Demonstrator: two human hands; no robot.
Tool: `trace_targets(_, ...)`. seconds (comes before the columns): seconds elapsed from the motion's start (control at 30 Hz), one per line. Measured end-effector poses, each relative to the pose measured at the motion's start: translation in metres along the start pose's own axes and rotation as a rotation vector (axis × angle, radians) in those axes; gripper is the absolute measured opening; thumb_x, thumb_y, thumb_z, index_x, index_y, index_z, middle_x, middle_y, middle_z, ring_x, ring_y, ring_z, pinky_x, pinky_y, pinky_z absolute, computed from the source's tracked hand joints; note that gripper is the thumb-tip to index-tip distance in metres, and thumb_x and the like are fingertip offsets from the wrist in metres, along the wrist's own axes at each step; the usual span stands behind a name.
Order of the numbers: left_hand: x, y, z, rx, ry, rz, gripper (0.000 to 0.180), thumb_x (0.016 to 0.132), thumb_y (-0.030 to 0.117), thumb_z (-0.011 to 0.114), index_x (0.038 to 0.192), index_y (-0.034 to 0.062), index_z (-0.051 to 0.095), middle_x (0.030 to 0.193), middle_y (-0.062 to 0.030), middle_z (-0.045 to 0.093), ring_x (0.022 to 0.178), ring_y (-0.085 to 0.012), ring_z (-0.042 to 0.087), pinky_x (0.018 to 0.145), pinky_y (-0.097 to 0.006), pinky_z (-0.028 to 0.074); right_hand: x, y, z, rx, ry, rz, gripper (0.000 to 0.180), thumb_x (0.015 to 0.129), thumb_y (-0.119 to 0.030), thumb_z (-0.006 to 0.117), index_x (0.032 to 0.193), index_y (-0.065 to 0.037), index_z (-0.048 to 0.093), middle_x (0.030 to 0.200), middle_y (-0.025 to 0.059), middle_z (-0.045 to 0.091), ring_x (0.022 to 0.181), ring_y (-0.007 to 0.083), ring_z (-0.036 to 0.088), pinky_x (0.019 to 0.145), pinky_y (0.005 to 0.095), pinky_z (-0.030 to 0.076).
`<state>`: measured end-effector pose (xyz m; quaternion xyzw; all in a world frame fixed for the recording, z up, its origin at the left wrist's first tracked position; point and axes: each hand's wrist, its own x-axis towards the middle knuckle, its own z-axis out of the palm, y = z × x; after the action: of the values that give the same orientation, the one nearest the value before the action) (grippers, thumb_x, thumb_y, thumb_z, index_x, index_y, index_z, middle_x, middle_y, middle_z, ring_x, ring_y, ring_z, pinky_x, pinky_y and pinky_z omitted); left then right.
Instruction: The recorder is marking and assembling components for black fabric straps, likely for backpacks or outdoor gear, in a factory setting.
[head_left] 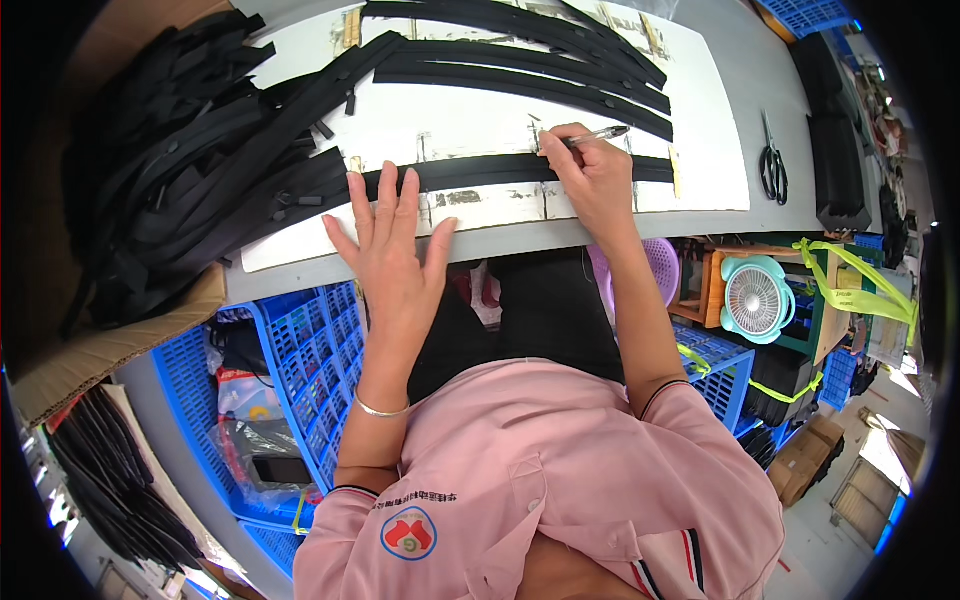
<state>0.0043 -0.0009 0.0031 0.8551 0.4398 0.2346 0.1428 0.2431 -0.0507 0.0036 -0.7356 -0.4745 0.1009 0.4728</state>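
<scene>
A black zipper strip lies lengthwise along the near side of a white board that bears dark marks. My left hand rests on the strip's left part, palm down with fingers spread. In my right hand a pen is gripped, its back end pointing right and its tip hidden by the fingers. That hand rests over the right half of the strip. More black zipper strips stretch across the board's far side. At the left they run into a large tangled heap of black strips with pull tabs.
Black-handled scissors lie on the grey table right of the board. Below the table edge are blue plastic baskets, a purple basket and a turquoise fan. A cardboard box flap sticks out at the left.
</scene>
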Motion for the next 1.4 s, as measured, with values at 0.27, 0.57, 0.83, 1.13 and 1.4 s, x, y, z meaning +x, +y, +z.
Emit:
trace_targets(0.27,0.033,0.051,0.041,-0.365,0.123,0.195,0.035,0.087,0.015,0.078,0.121,0.0064,0.073,0.127,-0.0091,0.068,0.121,-0.03,0.058,0.109,-0.045,0.038,-0.001,0.0,-0.001,-0.068,-0.035,-0.014,0.017,0.097,-0.014,0.072,0.094,0.003,0.075,0.077,0.0024,0.072,0.064,0.0042,0.058,0.058,0.0219,0.045)
trace_targets(0.57,0.047,0.056,0.051,-0.363,0.207,0.161,0.011,0.081,0.008,0.079,0.091,0.0068,0.076,0.101,-0.002,0.069,0.1,-0.0239,0.061,0.092,-0.039,0.041,-0.004,-0.002,-0.013,0.132,-0.116,0.007,0.016,0.093,-0.014,0.073,0.09,0.001,0.075,0.068,0.0051,0.069,0.056,0.0071,0.057,0.053,0.025,0.044)
trace_targets(0.83,0.048,0.057,0.051,-0.344,0.171,0.153,0.014,0.081,0.011,0.082,0.094,0.0088,0.078,0.105,-0.0012,0.072,0.102,-0.0215,0.062,0.093,-0.037,0.041,-0.003,0.005,-0.012,0.039,-0.109,-0.133,0.016,0.092,-0.01,0.072,0.085,0.004,0.074,0.072,0.0063,0.072,0.057,0.0071,0.059,0.052,0.0262,0.045)
trace_targets(1.13,0.046,0.06,0.046,-0.314,0.15,0.139,0.011,0.082,0.008,0.08,0.093,0.0085,0.076,0.106,-0.0019,0.071,0.103,-0.0232,0.062,0.096,-0.038,0.04,-0.003,0.017,-0.072,0.406,0.145,0.108,0.013,0.098,-0.011,0.067,0.094,-0.001,0.074,0.076,-0.0012,0.07,0.065,0.0043,0.055,0.058,0.0219,0.043)
trace_targets(1.4,0.053,0.087,0.064,-0.361,0.153,0.18,0.014,0.082,0.006,0.078,0.095,0.0087,0.076,0.108,-0.0029,0.071,0.106,-0.024,0.061,0.097,-0.039,0.04,0.001,0.061,-0.093,0.211,0.033,0.211,0.016,0.102,-0.015,0.066,0.099,-0.001,0.073,0.084,0.0004,0.07,0.074,0.0051,0.056,0.066,0.0206,0.045)
